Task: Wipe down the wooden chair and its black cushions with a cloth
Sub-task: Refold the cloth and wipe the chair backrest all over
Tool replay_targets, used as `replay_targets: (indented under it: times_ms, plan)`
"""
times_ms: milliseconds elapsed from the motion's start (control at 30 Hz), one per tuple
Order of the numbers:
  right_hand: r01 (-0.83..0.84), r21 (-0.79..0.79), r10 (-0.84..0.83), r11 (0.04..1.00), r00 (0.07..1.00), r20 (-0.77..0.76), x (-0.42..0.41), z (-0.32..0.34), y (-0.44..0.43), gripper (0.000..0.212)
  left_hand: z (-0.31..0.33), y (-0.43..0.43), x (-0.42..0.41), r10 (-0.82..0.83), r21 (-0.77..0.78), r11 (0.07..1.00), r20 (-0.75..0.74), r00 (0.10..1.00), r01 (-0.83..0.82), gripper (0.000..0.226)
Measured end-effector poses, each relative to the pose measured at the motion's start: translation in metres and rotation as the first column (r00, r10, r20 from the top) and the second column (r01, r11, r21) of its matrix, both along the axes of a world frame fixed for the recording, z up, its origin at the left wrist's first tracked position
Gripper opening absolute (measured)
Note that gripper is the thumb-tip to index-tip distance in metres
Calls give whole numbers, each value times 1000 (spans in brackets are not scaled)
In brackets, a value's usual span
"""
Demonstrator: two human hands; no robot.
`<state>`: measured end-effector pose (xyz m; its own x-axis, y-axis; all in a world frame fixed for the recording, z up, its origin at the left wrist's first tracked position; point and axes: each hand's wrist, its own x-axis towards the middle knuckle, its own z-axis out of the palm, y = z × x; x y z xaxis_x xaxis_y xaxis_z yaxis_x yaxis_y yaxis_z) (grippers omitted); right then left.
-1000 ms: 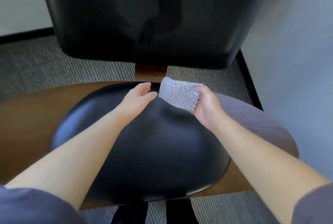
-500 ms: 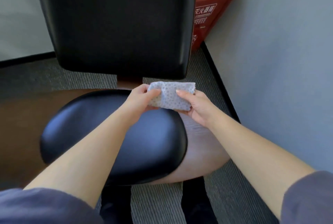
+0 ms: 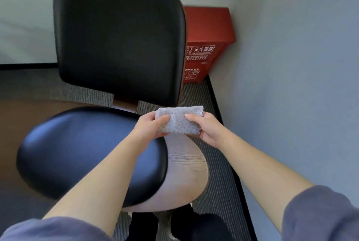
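The chair stands in front of me, with a tall black back cushion [image 3: 118,42] and a rounded black seat cushion [image 3: 81,149] on a wooden seat shell [image 3: 186,174]. I hold a folded grey dotted cloth [image 3: 179,122] in the air above the seat's back right part, just below the back cushion's lower right corner. My left hand [image 3: 149,128] pinches the cloth's left end between thumb and fingers. My right hand [image 3: 206,128] grips its right end, thumb on top.
A red fire-extinguisher box [image 3: 206,46] stands against the wall behind the chair on the right. A grey wall [image 3: 291,85] runs close along the right, with a black skirting strip [image 3: 225,134] at the grey striped carpet [image 3: 217,163]. My dark-socked feet [image 3: 194,225] are under the seat's front.
My view has lifted and pulled back, so the whole back cushion and the red box now show. My left hand came off the seat cushion and took hold of the cloth's left end.
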<state>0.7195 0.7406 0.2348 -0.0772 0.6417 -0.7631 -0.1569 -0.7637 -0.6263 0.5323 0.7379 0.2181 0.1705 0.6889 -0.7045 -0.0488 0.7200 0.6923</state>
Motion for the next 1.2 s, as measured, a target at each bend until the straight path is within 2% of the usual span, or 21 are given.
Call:
replay_targets:
  times_ms: [133,233,300,433,500,600,667,800,1033,1200]
  plan:
    - [80,23,-81,997,996,27,9,-9,31,20,-8,41,13,11,28,1000,-80,997,-9,23]
    - [144,45,-150,989,967,204,25,-33,68,10,-20,79,25,24,111,994,-274,961,6,34]
    - [165,82,-183,983,918,351,35,-54,100,19,-29,107,32,9,166,984,-433,901,70,45]
    - [171,77,-187,982,887,422,42,-88,167,40,-48,165,53,39,232,967,-547,836,106,67]
    - [109,50,-120,993,903,413,40,-106,192,43,-57,193,66,72,248,965,-563,823,85,76]
    - [-65,116,27,991,953,301,29,-137,210,43,-74,222,78,268,319,941,-495,827,-114,80]
    - [-172,139,131,975,956,263,21,-158,207,47,-86,225,82,355,362,913,-486,799,-186,83]
    - [-287,97,255,953,932,259,18,-188,186,48,-108,216,82,338,337,926,-531,777,-172,106]
    - [-208,189,134,960,931,340,2,-201,163,56,-124,210,77,290,329,938,-564,773,-111,109]
    - [-226,78,177,971,900,399,-3,-240,139,49,-145,196,68,231,372,928,-615,754,19,107]
